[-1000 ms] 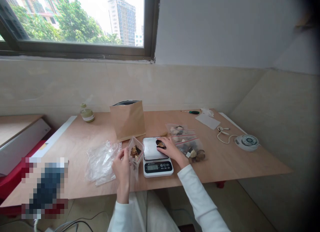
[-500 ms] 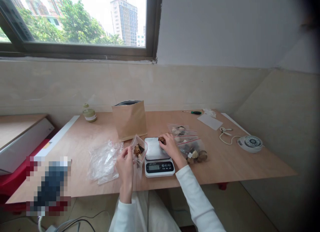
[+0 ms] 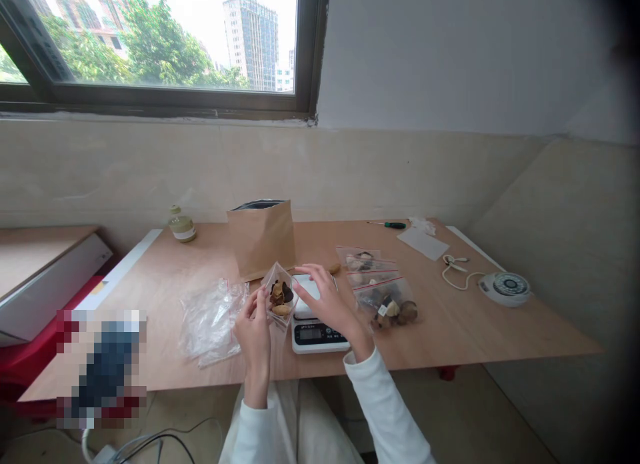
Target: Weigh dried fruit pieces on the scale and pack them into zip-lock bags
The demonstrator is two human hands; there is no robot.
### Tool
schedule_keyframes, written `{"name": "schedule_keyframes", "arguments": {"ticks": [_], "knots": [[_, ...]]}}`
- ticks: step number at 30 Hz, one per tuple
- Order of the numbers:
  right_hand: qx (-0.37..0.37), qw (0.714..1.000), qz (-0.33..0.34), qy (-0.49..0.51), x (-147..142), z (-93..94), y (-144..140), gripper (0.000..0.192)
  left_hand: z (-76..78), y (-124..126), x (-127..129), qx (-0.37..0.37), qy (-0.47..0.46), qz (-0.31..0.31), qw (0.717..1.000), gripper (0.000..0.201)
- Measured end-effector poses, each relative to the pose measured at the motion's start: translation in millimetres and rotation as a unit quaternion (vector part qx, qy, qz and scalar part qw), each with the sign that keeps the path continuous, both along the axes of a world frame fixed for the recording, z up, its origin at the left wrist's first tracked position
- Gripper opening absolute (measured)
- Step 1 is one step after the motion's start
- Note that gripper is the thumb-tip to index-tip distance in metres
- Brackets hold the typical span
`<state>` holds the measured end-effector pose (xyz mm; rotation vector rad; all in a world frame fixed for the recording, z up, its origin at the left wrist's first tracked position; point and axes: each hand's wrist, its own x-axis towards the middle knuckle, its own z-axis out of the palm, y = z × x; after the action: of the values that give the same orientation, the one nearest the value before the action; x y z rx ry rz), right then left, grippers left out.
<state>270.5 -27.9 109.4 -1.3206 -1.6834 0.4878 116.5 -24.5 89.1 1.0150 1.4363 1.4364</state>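
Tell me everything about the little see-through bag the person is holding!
The small bag is clear plastic, held open-mouthed just above the table's front part, left of the scale. Inside sit dark brown and tan dried pieces. The left hand pinches its left side, and the right hand reaches to its mouth with fingertips at the rim. It stands roughly upright, tilted slightly toward the camera.

Clear zip bag (image 3: 279, 297) in left hand (image 3: 255, 331): dark brown and tan dried pieces inside. Kitchen scale (image 3: 317, 327): white body, black display panel, silvery platform. Right hand (image 3: 327, 304) sleeve white. Kraft paper pouch (image 3: 261, 241) far of scale: plain brown. Filled zip bags (image 3: 383, 287) right: clear, red seal lines, brown and cream contents. Empty bags (image 3: 213, 321) left: clear, crinkled. Table (image 3: 450, 324): light wood. Bottle (image 3: 183, 225) far left: pale green. Screwdriver (image 3: 393, 225) far: green handle.
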Motion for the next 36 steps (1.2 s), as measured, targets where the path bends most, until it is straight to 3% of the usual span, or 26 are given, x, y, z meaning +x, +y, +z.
{"name": "schedule_keyframes", "arguments": {"ticks": [5, 10, 16, 21, 25, 26, 31, 36], "knots": [[-0.073, 0.993, 0.051, 0.077, -18, -26.6, -24, 0.087, 4.3, -6, 12, 0.039, -0.084, 0.043, 0.995, 0.04], [-0.039, 0.982, -0.001, 0.184, -32, -20.5, -29, 0.043, 9.7, -19, 21, 0.101, -0.061, -0.004, 0.993, 0.042], [-0.022, 0.967, -0.036, 0.25, -15, -7.2, -44, 0.037, 5.5, -9, 2, 0.166, 0.093, 0.054, 0.98, 0.036], [-0.001, 0.971, -0.071, 0.228, -9, -13.7, -48, 0.043, -0.9, -3, -5, 0.133, 0.01, -0.079, 0.988, 0.032], [0.022, 0.99, -0.04, 0.135, -9, -12.5, -46, 0.043, -1.6, -8, 4, 0.117, -0.002, -0.156, 0.981, 0.025], [0.025, 0.99, -0.045, 0.131, -7, -11.5, -46, 0.044, -1.2, -9, 5, 0.119, -0.006, -0.15, 0.981, 0.025], [0.002, 0.967, -0.164, 0.197, 10, -14.9, -51, 0.048, 5.0, -11, 6, 0.128, -0.032, 0.0, 0.991, 0.023], [-0.014, 0.951, -0.147, 0.27, 19, -26.0, -54, 0.04, 12.2, -14, 12, 0.109, -0.124, -0.021, 0.986, 0.028]]}}
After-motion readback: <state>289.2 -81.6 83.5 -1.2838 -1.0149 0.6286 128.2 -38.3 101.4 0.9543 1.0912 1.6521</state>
